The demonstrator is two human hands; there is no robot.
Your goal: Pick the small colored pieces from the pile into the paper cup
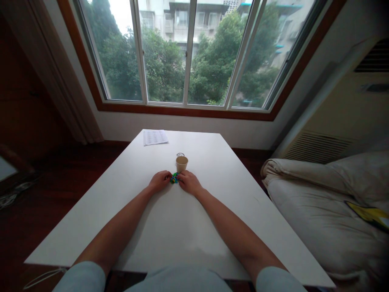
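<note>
Curtain [57, 69] is seen at the far left, and its folds are partly lost in shadow. On the dark floor below it, some cables [15, 194] are blurred and cut off by the picture's edge. On the far part of the white table [182, 231], paper sheets [155, 137] are laid, but their print is too small to be read.

Near the middle, the left hand [160, 181] is rested with its fingers curled at the left edge of a small heap of coloured pieces [174, 178]. The fingers are held close together; whether anything is pinched by them is not possible to say. The heap is placed on the table between both hands, where blue and green can be made out, but single shapes cannot. A thin ring-like object [180, 154] is partly covered by the cup [182, 163], which is stood upright just beyond the heap; its bottom is hidden. By the right hand [189, 182] the right side of the heap is covered, and its grip is likewise unclear.

At the far right, a yellow item [369, 213] on the pale sofa [310, 207] is cut off.
</note>
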